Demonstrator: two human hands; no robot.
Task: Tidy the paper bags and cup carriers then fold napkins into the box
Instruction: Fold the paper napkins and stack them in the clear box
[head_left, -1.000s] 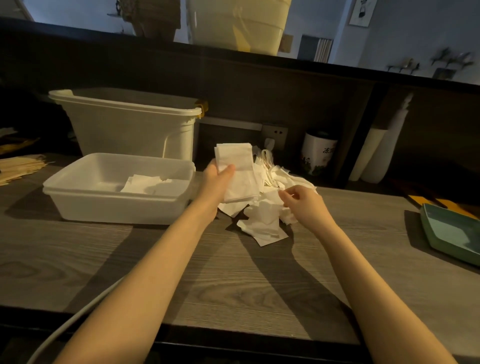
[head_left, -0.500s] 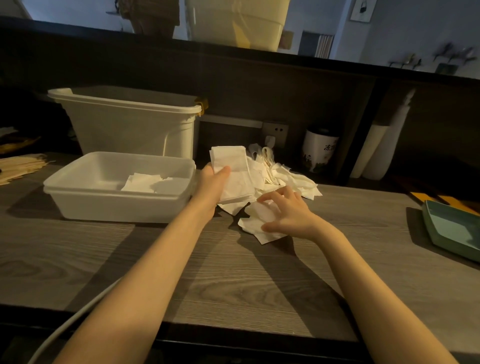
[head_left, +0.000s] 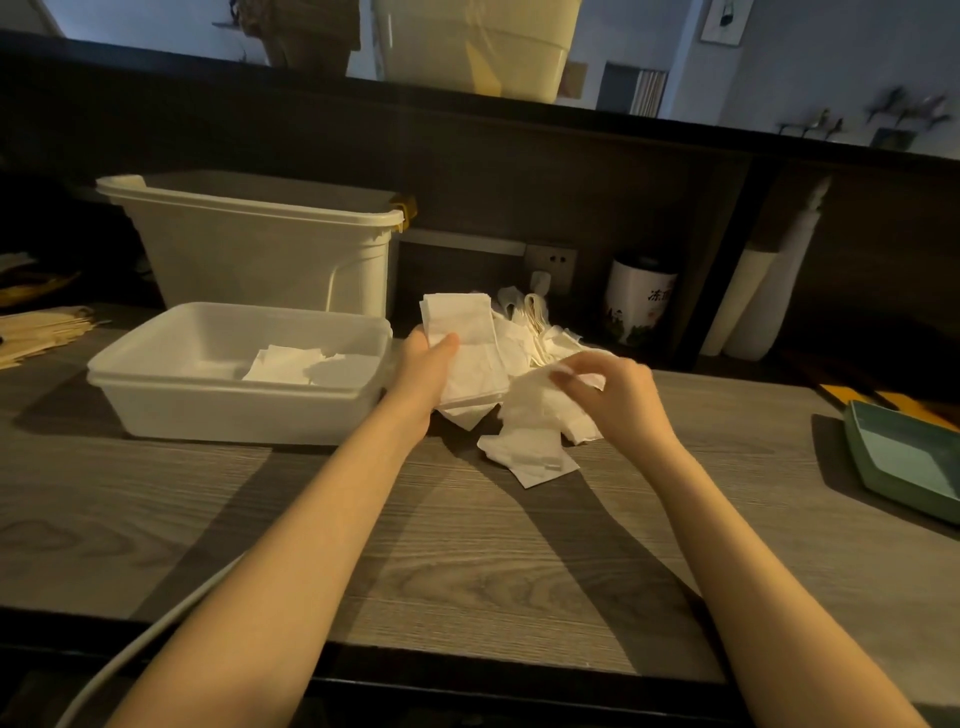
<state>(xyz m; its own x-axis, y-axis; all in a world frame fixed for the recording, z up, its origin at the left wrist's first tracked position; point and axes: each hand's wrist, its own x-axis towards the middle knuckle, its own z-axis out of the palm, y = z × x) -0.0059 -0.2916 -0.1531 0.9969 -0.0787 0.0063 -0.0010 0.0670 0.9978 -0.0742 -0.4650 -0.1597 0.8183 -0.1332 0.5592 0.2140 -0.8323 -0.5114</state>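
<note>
My left hand (head_left: 423, 369) grips a stack of folded white napkins (head_left: 465, 348), held upright just right of the shallow white box (head_left: 156, 410). Inside that box lie a few folded napkins (head_left: 291, 364). My right hand (head_left: 618, 395) pinches a loose napkin (head_left: 540, 405) and lifts it off the heap of crumpled white napkins (head_left: 530, 457) on the wooden counter (head_left: 467, 561).
A tall white bin (head_left: 260, 249) stands behind the box. Brown paper items (head_left: 41, 332) lie at the far left. A white canister (head_left: 636, 301) and a roll of cups (head_left: 763, 291) stand at the back right. A green tray (head_left: 904, 462) sits at the right edge.
My right hand went down onto the napkin heap, took hold of one napkin and has raised it. The left hand keeps holding its folded stack in about the same place.
</note>
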